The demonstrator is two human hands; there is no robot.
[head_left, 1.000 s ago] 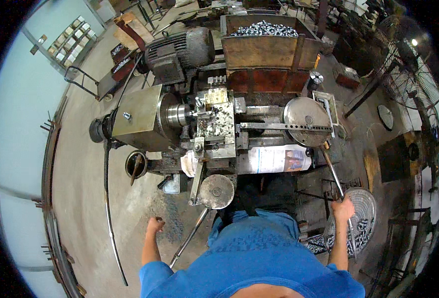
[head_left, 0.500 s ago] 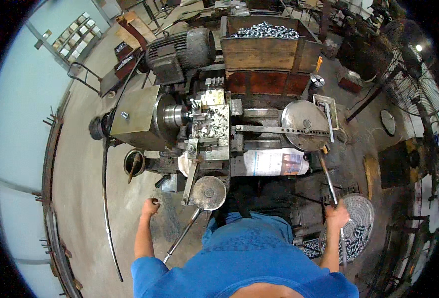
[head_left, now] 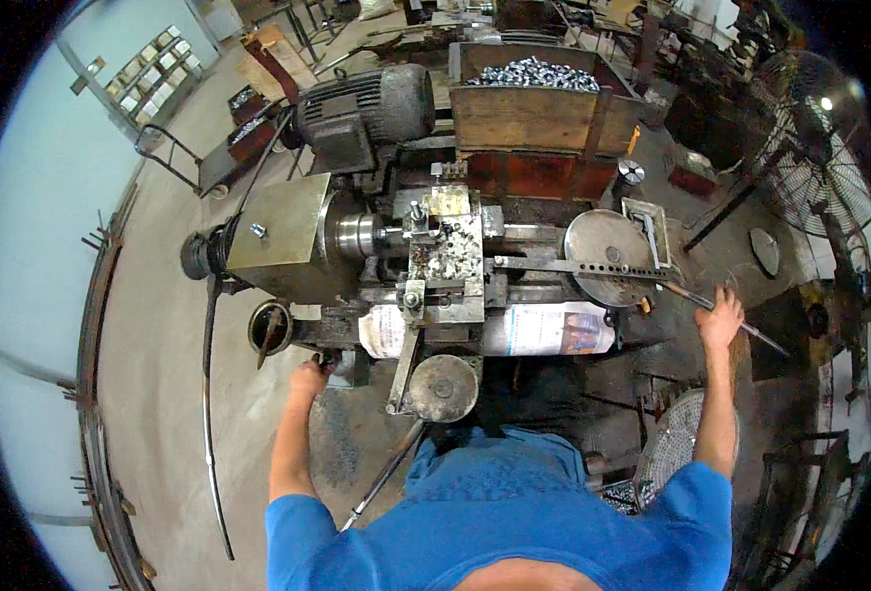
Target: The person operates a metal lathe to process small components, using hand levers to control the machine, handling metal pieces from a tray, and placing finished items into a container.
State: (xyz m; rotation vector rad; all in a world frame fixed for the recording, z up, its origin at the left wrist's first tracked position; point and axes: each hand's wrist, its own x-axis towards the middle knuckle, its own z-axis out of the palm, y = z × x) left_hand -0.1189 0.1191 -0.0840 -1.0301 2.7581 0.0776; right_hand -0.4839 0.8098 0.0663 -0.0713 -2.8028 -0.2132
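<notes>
My right hand [head_left: 719, 317] is wrapped round a long metal lever [head_left: 766, 342], which slants down and outward from the right disc [head_left: 608, 258] of a lathe. Low at the machine's front left, my left hand [head_left: 307, 378] is closed against a small dark part; the fingers hide what they grip. Between the hands sits the oily carriage [head_left: 445, 251], right of the round chuck [head_left: 355, 236]. A perforated flat bar [head_left: 544, 264] runs from the carriage across the right disc. In front of the carriage is a smaller disc [head_left: 442, 388] with a lever [head_left: 381, 488] pointing down-left.
Behind the lathe stand a motor [head_left: 367, 108] and a wooden bin [head_left: 524, 120] of small metal parts. A round basket [head_left: 674, 448] is by my right arm. A pot [head_left: 270, 330] hangs front left, a printed sheet [head_left: 554, 330] lies front right, and a fan [head_left: 810, 148] stands far right.
My right hand has swung the lever forward and outward to the right. The carriage has slid right, away from the chuck. My left hand has moved forward to the machine's front.
</notes>
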